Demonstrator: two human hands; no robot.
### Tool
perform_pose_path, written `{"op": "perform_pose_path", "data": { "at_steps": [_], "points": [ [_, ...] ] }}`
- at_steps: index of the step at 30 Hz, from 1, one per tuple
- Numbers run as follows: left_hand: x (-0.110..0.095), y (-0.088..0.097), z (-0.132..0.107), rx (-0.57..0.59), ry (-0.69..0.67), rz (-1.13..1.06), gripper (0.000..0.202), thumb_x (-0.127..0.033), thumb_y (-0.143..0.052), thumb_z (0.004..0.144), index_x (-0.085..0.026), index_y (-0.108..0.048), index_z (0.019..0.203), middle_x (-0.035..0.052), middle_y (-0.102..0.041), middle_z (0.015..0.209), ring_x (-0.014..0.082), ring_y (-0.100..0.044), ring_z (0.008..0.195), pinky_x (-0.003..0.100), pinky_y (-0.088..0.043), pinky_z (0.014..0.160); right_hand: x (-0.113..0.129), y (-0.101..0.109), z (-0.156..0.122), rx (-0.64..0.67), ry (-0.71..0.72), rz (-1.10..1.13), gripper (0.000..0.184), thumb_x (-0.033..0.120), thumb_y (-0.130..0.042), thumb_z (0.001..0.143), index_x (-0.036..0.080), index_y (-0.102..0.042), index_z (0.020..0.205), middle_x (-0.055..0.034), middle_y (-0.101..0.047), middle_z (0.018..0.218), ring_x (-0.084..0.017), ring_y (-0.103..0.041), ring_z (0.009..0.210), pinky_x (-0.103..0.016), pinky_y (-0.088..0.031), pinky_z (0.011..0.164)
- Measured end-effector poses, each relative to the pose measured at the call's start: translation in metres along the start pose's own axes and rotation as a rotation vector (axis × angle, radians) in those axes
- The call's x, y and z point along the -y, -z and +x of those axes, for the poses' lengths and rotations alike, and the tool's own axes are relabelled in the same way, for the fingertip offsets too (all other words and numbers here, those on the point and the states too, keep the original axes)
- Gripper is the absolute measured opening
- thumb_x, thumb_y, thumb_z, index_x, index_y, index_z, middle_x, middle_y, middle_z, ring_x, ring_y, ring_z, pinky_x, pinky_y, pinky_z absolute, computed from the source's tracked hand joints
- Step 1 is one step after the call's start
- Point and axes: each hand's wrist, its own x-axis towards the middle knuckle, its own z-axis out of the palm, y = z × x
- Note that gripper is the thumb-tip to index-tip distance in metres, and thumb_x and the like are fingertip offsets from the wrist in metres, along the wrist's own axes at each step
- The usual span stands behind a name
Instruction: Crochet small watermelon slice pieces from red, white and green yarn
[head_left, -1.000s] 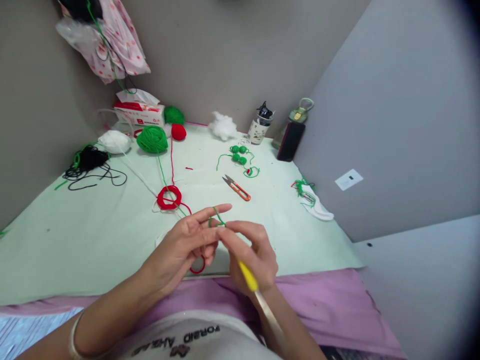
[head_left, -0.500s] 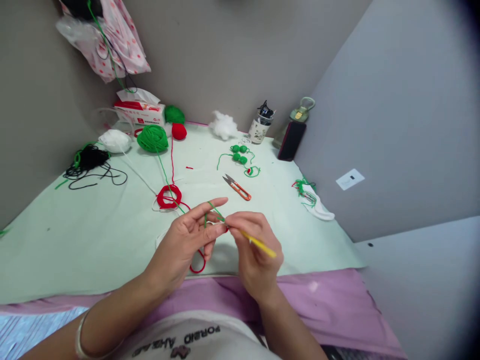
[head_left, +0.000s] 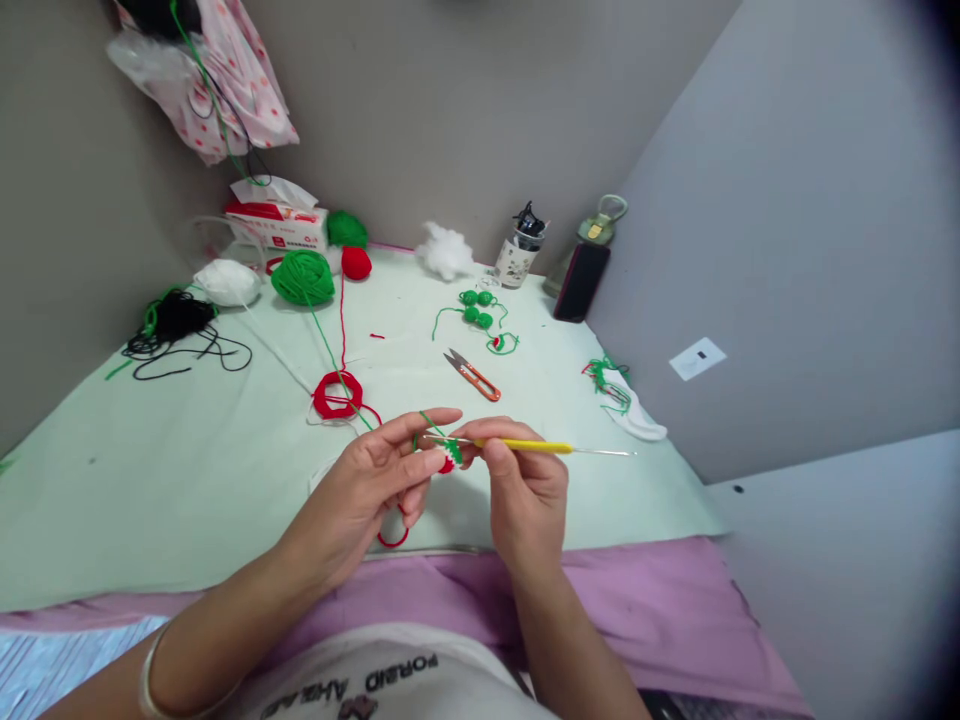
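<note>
A small crocheted piece in green, white and red yarn (head_left: pixel 448 457) is held in front of the wearer's chest, above the near edge of a table spread with a pale green cloth (head_left: pixel 187 480). Green stitches fill its upper part, a band of white stitches slants along its left side, and a rounded patch of red shows at the bottom (its far face is hidden from view). The left hand (head_left: pixel 382 475) pinches the piece's left edge with the thumb, its forefinger stretched out straight with a thin strand of green yarn (head_left: pixel 433 424) passing over it. The right hand (head_left: pixel 529 490) grips a slender crochet hook with a yellow handle and metal ends (head_left: pixel 532 446), held nearly level, one end lying across the top of the piece and the other pointing right. Beyond the hands sit a flat red ring of wound yarn (head_left: pixel 322 396), a pair of orange-handled thread snips (head_left: pixel 472 375) and a cluster of little green balls with loose tails (head_left: pixel 478 309). Farther back rest a round green ball of yarn (head_left: pixel 303 277) and a fluffy white tuft of fibre (head_left: pixel 446 250).
</note>
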Motion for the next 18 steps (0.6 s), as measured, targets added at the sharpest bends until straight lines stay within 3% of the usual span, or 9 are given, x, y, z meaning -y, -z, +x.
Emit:
{"op": "perform_pose_path", "data": {
  "at_steps": [5,9,13,18],
  "points": [
    [-0.003,0.002,0.0,0.005,0.0,0.021,0.034,-0.03,-0.084,0.082,-0.026,-0.081,0.115,-0.0049,-0.057,0.068,0.0043,-0.044,0.049,0.016,-0.042,0.046,0.0,0.004,0.002,-0.012,-0.108,0.155,0.018,0.034,-0.062,0.102,0.024,-0.076,0.096,-0.0018,-0.075,0.09,-0.013,-0.068,0.074,-0.029,-0.056,0.073],
    [-0.007,0.0,-0.001,-0.005,-0.025,0.04,0.031,-0.029,-0.084,0.081,-0.026,-0.082,0.112,-0.0029,-0.062,0.079,0.0035,-0.045,0.052,0.017,-0.042,0.048,0.007,0.005,0.003,0.005,-0.069,0.109,0.021,0.036,-0.059,0.103,0.022,-0.073,0.095,-0.0029,-0.076,0.089,-0.015,-0.07,0.073,-0.031,-0.058,0.07],
    [-0.008,-0.001,-0.003,-0.04,-0.087,0.094,0.027,-0.029,-0.084,0.082,-0.027,-0.083,0.109,-0.0043,-0.059,0.078,0.0048,-0.05,0.053,0.018,-0.046,0.05,0.014,0.005,-0.002,0.018,0.123,-0.141,0.021,0.025,-0.051,0.106,0.023,-0.072,0.103,-0.004,-0.077,0.093,-0.016,-0.073,0.075,-0.033,-0.061,0.072],
    [0.001,0.0,-0.001,-0.113,-0.175,0.159,0.038,-0.025,-0.084,0.083,-0.031,-0.079,0.12,-0.0047,-0.06,0.085,0.0048,-0.054,0.058,0.017,-0.049,0.054,0.009,0.005,-0.008,0.134,0.542,-0.561,0.029,0.012,-0.052,0.101,0.024,-0.067,0.123,-0.0087,-0.078,0.102,-0.021,-0.075,0.093,-0.036,-0.063,0.078]
  ]
}}
